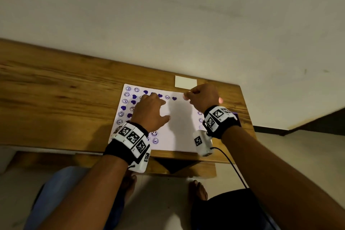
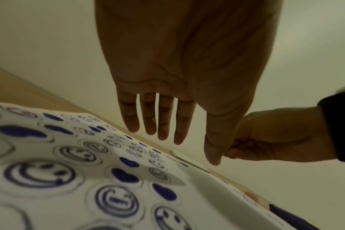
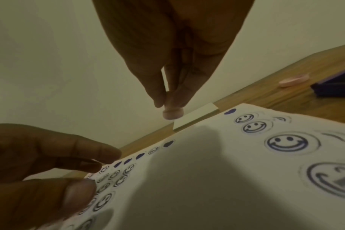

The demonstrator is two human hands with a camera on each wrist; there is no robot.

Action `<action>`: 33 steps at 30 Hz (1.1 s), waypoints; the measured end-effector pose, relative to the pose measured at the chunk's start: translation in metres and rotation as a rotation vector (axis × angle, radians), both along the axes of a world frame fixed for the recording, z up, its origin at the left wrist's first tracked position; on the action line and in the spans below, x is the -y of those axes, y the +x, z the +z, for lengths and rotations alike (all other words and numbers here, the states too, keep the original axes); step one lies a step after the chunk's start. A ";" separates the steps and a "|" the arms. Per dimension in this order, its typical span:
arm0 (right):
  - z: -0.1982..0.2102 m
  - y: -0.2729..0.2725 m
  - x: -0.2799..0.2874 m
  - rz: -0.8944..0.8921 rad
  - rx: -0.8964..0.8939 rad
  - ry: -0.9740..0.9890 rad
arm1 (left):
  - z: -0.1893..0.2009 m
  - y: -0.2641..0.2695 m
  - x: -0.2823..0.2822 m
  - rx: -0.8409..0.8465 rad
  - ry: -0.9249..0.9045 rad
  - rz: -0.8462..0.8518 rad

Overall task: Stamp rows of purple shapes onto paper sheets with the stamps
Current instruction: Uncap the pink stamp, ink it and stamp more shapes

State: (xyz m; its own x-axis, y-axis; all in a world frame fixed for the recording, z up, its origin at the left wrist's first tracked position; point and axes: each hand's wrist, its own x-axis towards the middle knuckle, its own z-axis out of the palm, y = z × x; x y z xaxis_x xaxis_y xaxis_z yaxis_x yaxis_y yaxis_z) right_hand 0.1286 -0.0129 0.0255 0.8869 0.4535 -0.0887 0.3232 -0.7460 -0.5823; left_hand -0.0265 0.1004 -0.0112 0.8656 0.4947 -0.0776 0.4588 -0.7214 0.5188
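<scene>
Plain pale wall (image 1: 186,15) behind, wooden table (image 1: 56,89) in front, pale floor below

On the table, white paper sheet (image 1: 179,129) printed along its left side and far edge with purple hearts (image 1: 174,98) and smiley faces (image 1: 127,94), a few more smileys down its right edge, middle blank and in shadow

Just beyond the far edge of the sheet, small white card (image 1: 185,81) lying flat

Left hand (image 1: 149,112) over the left part of the sheet, fingers (image 2: 163,118) straight and slightly spread, holding nothing; from the wrist view, fingertips above the paper, contact with it not clear

Right hand (image 1: 202,97) at the far right corner of the sheet, fingertips pinching a small pink stamp (image 3: 172,114) by its stem, round face down, raised off the paper near the card

To the right on the table, second pink stamp (image 3: 293,80) lying on its side, just beside a dark purple ink pad (image 3: 337,88)

Both wrists wrapped in black bands with white marker blocks, a cable trailing from the right one

Bare feet on the floor under the table edge
</scene>
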 end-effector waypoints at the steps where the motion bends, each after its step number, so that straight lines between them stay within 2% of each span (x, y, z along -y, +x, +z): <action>1: 0.001 0.002 -0.002 0.001 0.007 -0.023 | -0.001 0.001 0.002 -0.025 0.014 -0.022; 11: -0.009 0.012 -0.016 0.019 0.029 -0.119 | 0.000 0.011 0.016 -0.179 0.108 -0.133; 33: -0.021 0.024 -0.025 0.054 0.081 -0.186 | 0.008 0.016 0.021 -0.303 0.102 -0.128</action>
State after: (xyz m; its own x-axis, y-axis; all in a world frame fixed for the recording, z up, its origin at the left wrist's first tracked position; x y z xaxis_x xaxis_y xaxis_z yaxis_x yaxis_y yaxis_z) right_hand 0.1522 0.0120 0.0047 0.8696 0.4826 -0.1048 0.4055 -0.8189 -0.4062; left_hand -0.0105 0.0789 -0.0033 0.8664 0.4017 -0.2968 0.4832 -0.8243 0.2949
